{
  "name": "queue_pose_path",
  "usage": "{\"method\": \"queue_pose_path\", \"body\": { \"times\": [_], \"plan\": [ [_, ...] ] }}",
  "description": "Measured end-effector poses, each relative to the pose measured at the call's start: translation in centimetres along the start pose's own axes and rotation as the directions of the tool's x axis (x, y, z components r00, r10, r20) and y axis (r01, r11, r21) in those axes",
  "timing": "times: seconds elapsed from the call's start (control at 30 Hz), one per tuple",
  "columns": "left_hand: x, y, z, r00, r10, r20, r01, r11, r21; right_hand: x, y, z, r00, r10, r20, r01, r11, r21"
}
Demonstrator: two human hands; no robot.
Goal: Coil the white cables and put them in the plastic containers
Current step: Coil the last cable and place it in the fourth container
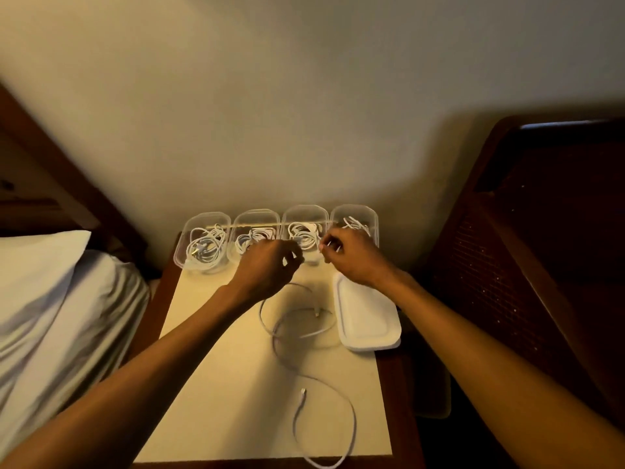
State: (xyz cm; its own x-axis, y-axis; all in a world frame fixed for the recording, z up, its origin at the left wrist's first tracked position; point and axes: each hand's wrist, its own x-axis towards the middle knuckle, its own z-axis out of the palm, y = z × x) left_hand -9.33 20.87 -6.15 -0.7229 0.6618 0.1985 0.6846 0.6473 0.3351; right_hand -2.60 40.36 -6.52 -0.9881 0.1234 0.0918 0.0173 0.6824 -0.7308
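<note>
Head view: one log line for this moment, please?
left hand, right hand above plastic containers | grip unclear | white cable loose on table

Four clear plastic containers [202,221] are standing in one row, each holding white cable [206,245]. Two connector ends [303,391] are showing on the loose cable [351,431] lying on one table [220,384]. At least two white lids [367,319] are lying stacked.

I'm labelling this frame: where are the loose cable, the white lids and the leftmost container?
loose cable [302,397]: head view, its near plug end.
white lids [367,316]: head view, top lid's flat middle.
leftmost container [180,248]: head view, its left wall.
</note>
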Motion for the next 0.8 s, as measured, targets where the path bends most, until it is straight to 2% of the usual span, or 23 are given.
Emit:
{"method": "queue_pose_path", "body": {
  "times": [0.07, 0.17, 0.3, 0.43, 0.5, 0.57, 0.6, 0.67, 0.8],
  "plan": [
    [-2.0, -1.5, 0.9, 0.991, -0.097, 0.096, 0.087, 0.991, 0.1, -0.7, -1.1, 1.4, 0.982, -0.01, 0.19, 0.018, 0.999, -0.043],
    [-3.9, -3.2, 2.3, 0.941, -0.29, 0.177, 0.244, 0.939, 0.242, -1.1, -2.2, 3.7, 0.954, 0.034, 0.297, 0.03, 0.977, -0.209],
    [-4.6, -4.3, 3.0, 0.907, -0.38, 0.18, 0.357, 0.922, 0.147, -0.7, -3.2, 5.8, 0.929, 0.145, 0.339, -0.02, 0.938, -0.346],
    [-4.4, -4.2, 0.5, 0.932, -0.311, 0.186, 0.317, 0.948, -0.003, -0.8, -4.9, 5.9, 0.933, 0.141, 0.332, -0.009, 0.929, -0.37],
    [-4.3, -3.3, -2.3, 0.956, -0.239, 0.171, 0.269, 0.945, -0.186, -1.2, -6.4, 5.4, 0.949, 0.137, 0.285, -0.064, 0.966, -0.252],
    [-4.6, -2.3, -5.7, 0.971, -0.195, 0.141, 0.234, 0.902, -0.362, -1.4, -8.7, 4.2, 0.969, 0.126, 0.212, -0.13, 0.992, 0.004],
    [-4.9, -2.0, -7.4, 0.979, -0.178, 0.101, 0.204, 0.888, -0.411, -1.5, -10.1, 3.4, 0.973, 0.126, 0.193, -0.159, 0.973, 0.165],
    [-5.4, -1.5, -10.5, 0.987, -0.162, -0.017, 0.137, 0.883, -0.448, -1.9, -12.9, 1.4, 0.97, 0.131, 0.206, -0.207, 0.886, 0.414],
    [-6.0, -0.1, -16.5, 0.965, -0.143, -0.218, 0.039, 0.907, -0.42, -3.8, -19.4, -3.1, 0.917, 0.091, 0.388, -0.327, 0.727, 0.603]
  ]
}}
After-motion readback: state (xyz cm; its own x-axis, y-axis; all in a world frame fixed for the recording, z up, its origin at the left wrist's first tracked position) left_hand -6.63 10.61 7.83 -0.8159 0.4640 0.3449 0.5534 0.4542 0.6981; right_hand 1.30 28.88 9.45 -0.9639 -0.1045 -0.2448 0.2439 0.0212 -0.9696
